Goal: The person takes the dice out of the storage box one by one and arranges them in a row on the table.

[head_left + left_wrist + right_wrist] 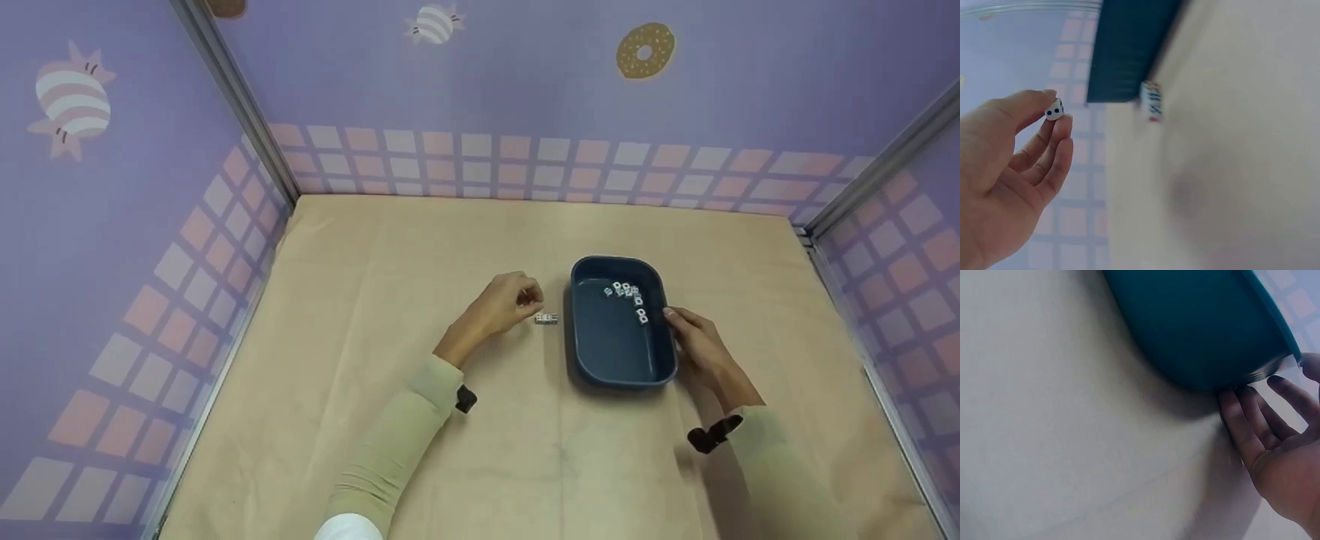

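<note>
Between the thumb and fingertips of my left hand (501, 306) is a small white die (1054, 111) with dark pips, plain in the left wrist view. Just beyond that hand, a short row of dice (547, 319) sits on the table, left of a dark blue rectangular dish (615, 349). Several loose dice (627, 291) lie inside the dish, toward its far right part. My right hand (703, 346) holds the dish by its right side, thumb at the rim and the other fingers against the outside, low on the wall in the right wrist view.
A tan cloth or paper covers the table (420, 247). Purple patterned walls (517, 90) stand at the back and both sides, with metal posts (247, 112) at the corners. Each wrist carries a small black device (466, 399).
</note>
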Tool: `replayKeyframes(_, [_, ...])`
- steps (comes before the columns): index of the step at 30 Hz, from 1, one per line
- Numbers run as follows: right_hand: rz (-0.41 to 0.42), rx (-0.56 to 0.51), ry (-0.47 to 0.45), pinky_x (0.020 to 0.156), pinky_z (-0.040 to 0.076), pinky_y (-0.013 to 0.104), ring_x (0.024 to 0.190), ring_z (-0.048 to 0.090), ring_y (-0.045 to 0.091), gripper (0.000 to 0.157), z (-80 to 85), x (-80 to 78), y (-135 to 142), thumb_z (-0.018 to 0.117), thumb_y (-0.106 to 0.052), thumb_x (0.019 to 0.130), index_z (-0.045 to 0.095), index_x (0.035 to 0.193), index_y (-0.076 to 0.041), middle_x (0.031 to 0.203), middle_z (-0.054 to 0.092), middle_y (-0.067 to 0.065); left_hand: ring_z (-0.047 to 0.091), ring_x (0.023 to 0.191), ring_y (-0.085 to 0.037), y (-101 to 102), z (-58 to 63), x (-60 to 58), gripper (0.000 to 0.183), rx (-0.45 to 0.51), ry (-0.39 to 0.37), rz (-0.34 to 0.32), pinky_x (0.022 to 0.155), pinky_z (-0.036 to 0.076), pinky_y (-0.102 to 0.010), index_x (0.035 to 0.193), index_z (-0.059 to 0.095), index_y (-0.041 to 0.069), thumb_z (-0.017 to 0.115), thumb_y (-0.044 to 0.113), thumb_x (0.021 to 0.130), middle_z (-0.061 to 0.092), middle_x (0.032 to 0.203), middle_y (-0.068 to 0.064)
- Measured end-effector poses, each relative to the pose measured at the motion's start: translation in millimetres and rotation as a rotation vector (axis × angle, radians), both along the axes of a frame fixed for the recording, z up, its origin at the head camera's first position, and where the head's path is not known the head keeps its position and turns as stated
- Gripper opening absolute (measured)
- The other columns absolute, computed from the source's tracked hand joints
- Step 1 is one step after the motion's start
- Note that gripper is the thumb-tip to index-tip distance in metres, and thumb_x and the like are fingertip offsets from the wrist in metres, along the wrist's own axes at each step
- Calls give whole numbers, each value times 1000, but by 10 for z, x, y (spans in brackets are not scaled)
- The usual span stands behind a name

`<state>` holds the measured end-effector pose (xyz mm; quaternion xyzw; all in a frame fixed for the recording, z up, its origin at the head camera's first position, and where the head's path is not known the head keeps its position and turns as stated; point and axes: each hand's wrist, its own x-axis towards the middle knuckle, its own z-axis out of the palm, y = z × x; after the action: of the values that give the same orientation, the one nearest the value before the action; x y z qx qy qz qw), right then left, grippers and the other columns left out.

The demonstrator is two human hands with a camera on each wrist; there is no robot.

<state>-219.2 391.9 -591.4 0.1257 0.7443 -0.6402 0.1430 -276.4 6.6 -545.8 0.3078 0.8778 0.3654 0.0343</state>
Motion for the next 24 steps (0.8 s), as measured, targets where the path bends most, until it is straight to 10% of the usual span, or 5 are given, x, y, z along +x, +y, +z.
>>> replayKeyframes(10, [-15, 32, 35, 130, 18, 43, 156, 30, 30, 75, -2, 23, -21, 54, -51, 109, 39, 161, 0, 165, 38, 20, 65, 92, -13, 11, -408, 18, 9, -118, 51, 39, 82, 55, -28, 107, 77, 8, 76, 13, 100, 69, 101, -2])
replayKeyframes(24, [3, -8, 29, 130, 12, 49, 161, 18, 33, 76, -17, 43, -7, 55, -52, 109, 36, 163, -2, 171, 30, 18, 62, 88, -12, 59, -556, -46, 11, -157, 68, 39, 79, 54, -30, 108, 76, 12, 79, 17, 98, 69, 101, 0])
